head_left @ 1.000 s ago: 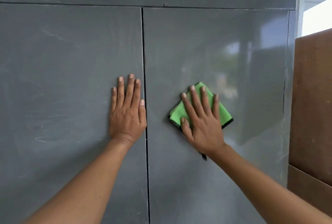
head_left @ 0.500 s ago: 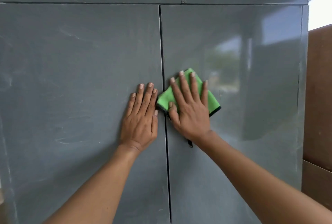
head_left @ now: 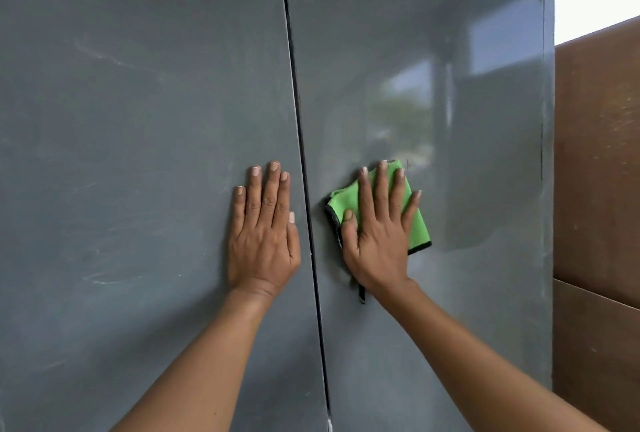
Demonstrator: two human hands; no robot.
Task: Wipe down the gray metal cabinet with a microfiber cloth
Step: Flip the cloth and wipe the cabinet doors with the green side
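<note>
Since half a second ago the right hand [head_left: 377, 237] has slid the cloth [head_left: 414, 220] rightward, off the seam [head_left: 304, 168] between the doors and away from the left hand [head_left: 263, 234], which has stayed on the left door.

Largest first: the cabinet [head_left: 433, 327] fills nearly the whole view, two tall gray doors under a top rail. Its left door [head_left: 121, 154] shows pale streaks and smudges; the right door [head_left: 467, 189] is glossier and throws back window light. A brown panel [head_left: 599, 172] stands just beside the cabinet on the right.

Both hands lie flat with fingers straight — neither grips anything. The left one rests bare on the left door, thumb next to the seam. The right one presses the green cloth against the right door, fingers spread over it, black-edged corners showing at left and lower right (a dark tag hangs below the palm).

The cloth looks soft, light and limp, folded into a pad. It should glide easily on smooth painted metal and could bunch or slip from under a flat palm — pressure through the whole palm, centred on the pad, likely holds it best. The doors look stiff, though thin sheet may flex, which the bracing hand probably counters.
</note>
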